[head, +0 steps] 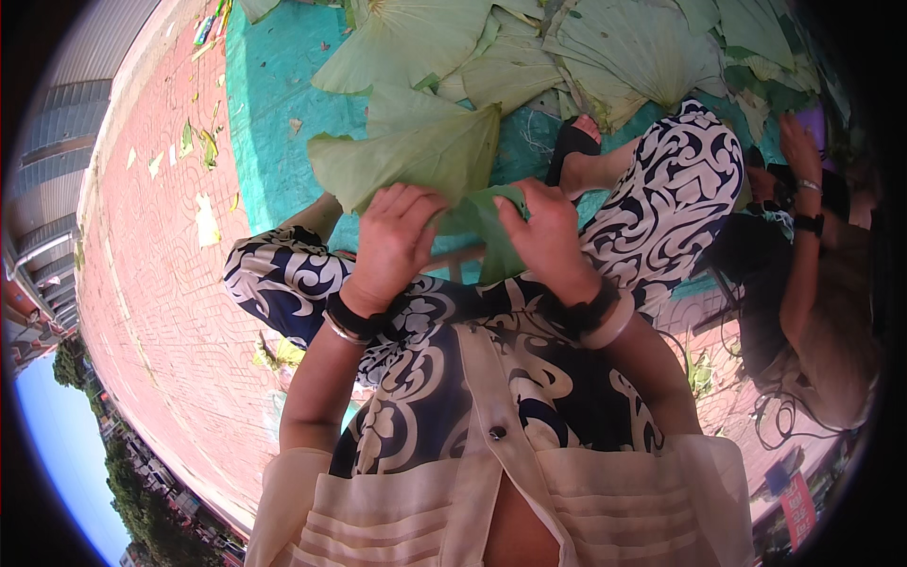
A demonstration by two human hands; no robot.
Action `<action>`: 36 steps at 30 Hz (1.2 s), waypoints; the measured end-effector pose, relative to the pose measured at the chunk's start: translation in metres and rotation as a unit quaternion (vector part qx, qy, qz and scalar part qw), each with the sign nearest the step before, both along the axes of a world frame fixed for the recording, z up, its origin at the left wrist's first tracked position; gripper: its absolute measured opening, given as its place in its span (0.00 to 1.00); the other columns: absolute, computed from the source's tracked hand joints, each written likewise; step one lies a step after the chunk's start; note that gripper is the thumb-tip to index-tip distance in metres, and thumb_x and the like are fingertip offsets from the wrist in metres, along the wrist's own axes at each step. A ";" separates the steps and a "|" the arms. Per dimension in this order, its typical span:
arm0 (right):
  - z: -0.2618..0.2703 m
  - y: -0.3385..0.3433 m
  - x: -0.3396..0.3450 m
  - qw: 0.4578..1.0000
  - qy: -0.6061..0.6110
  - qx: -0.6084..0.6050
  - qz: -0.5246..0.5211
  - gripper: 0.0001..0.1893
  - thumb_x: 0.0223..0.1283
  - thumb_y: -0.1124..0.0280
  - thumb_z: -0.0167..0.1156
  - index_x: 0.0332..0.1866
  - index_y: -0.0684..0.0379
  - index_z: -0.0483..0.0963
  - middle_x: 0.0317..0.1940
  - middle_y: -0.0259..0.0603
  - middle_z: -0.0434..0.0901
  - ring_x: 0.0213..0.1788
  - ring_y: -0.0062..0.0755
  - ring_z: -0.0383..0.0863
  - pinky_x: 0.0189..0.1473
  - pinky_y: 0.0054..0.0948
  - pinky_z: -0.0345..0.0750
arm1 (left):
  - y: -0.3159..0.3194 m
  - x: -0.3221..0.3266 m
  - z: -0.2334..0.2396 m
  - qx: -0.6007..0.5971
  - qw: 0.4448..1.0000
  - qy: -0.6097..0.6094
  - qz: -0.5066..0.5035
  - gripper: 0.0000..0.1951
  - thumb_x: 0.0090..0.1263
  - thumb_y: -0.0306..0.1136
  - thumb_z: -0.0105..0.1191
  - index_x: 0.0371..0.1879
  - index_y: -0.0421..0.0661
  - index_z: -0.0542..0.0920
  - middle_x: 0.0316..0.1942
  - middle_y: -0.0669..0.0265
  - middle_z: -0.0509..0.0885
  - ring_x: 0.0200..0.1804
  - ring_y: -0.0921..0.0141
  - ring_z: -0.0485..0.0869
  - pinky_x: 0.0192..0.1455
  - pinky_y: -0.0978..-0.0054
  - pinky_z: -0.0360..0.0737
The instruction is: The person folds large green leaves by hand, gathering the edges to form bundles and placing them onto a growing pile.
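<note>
Between my knees I hold a large green lotus leaf (418, 152), its veins running to a point at the upper right. My left hand (397, 237) grips the leaf's near edge, knuckles up and fingertips hidden underneath. My right hand (542, 230) pinches a darker, folded part of leaf (499, 237) between thumb and fingers, and that part hangs down towards my lap. Whether this darker part belongs to the same leaf I cannot tell. Beyond it, more lotus leaves (631, 49) lie overlapped in a broad heap.
A teal tarpaulin (276, 127) lies under the leaves, over red paving (156, 234) strewn with leaf scraps (207, 220). Close on my right sits another person (815, 319), one hand (802, 145) near the heap. A black cable (786, 425) loops on the ground beside that person.
</note>
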State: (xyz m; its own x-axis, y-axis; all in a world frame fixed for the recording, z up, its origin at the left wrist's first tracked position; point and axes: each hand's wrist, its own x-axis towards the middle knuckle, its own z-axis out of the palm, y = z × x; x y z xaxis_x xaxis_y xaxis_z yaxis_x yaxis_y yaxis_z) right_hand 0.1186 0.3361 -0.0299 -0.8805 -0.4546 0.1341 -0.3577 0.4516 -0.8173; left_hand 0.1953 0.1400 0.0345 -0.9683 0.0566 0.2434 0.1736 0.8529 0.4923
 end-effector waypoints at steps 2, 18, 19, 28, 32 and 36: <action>0.000 0.000 -0.002 1.000 -0.011 0.001 -0.013 0.09 0.56 0.68 0.66 0.39 0.61 0.78 0.34 0.49 0.83 0.37 0.56 0.81 0.38 0.46 0.79 | 0.000 0.000 0.001 0.003 1.000 0.003 0.018 0.10 0.58 0.19 0.62 0.38 0.43 0.83 0.37 0.62 0.84 0.39 0.58 0.81 0.43 0.64 0.77; -0.002 0.007 -0.016 0.994 -0.060 -0.060 -0.063 0.09 0.58 0.68 0.65 0.37 0.63 0.79 0.30 0.51 0.82 0.34 0.55 0.83 0.36 0.41 0.79 | -0.008 0.008 0.005 0.020 0.998 0.014 0.062 0.09 0.60 0.18 0.62 0.37 0.42 0.82 0.37 0.60 0.84 0.39 0.56 0.82 0.42 0.64 0.78; -0.002 0.008 -0.017 0.995 -0.059 -0.056 -0.050 0.09 0.59 0.68 0.65 0.38 0.63 0.79 0.31 0.51 0.82 0.35 0.55 0.83 0.37 0.41 0.79 | -0.008 0.008 0.007 0.021 0.998 0.012 0.065 0.09 0.59 0.18 0.62 0.37 0.42 0.82 0.37 0.60 0.84 0.39 0.56 0.82 0.42 0.64 0.78; 0.040 -0.008 -0.012 0.983 0.175 0.052 0.027 0.23 0.51 0.71 0.67 0.54 0.60 0.75 0.58 0.43 0.76 0.58 0.46 0.75 0.63 0.45 0.69 | -0.006 0.007 0.006 0.016 0.998 0.011 0.055 0.09 0.59 0.18 0.62 0.38 0.42 0.82 0.37 0.60 0.84 0.39 0.56 0.82 0.42 0.63 0.78; 0.029 -0.021 -0.003 0.977 0.173 0.071 0.098 0.26 0.47 0.69 0.70 0.54 0.62 0.75 0.57 0.44 0.76 0.60 0.44 0.73 0.67 0.47 0.64 | 0.000 0.005 0.012 0.006 0.999 0.004 0.042 0.10 0.58 0.18 0.62 0.38 0.42 0.82 0.38 0.60 0.84 0.40 0.56 0.82 0.43 0.63 0.78; 0.006 -0.033 -0.008 0.975 0.165 0.102 0.105 0.23 0.45 0.66 0.72 0.48 0.61 0.75 0.49 0.44 0.77 0.56 0.44 0.74 0.67 0.48 0.62 | 0.006 0.002 0.021 0.003 1.000 0.001 0.023 0.11 0.57 0.18 0.62 0.39 0.42 0.82 0.38 0.61 0.84 0.40 0.57 0.82 0.43 0.63 0.78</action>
